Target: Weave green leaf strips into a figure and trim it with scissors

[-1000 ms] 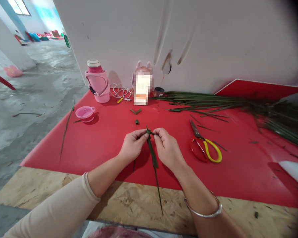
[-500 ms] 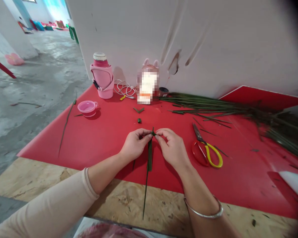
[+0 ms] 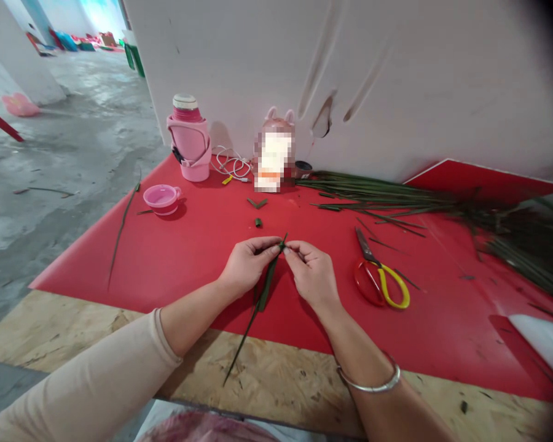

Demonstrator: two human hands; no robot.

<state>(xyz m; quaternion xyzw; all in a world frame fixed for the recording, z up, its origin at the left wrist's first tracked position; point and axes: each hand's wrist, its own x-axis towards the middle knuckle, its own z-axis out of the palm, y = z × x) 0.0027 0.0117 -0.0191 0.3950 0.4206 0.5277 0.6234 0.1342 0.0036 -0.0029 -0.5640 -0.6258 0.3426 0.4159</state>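
Seen on my remote feed: fingertips (image 3: 273, 250) of the left hand (image 3: 247, 265) & right hand (image 3: 312, 273) were pinched shut on the top end of a green leaf strip (image 3: 263, 291). Its tail slanted down-left over the red mat (image 3: 175, 258) onto the chipboard (image 3: 295, 380). Scissors (image 3: 381, 279) lay near the right hand, w/ a leaf bundle (image 3: 396, 196) along the wall & a pink cup (image 3: 161, 198) far left.

Both hands meet over the red-covered counter (image 3: 175, 264). The left hand (image 3: 246, 267) and right hand (image 3: 311, 273) each pinch the top of a long narrow green leaf strip (image 3: 265, 285), whose tail slants down toward the bare chipboard edge. Red-and-yellow-handled scissors (image 3: 380, 279) lie just right of the right hand. A small pink plastic cup (image 3: 161, 199) and a pink flask (image 3: 190, 147) stand farther back, left.
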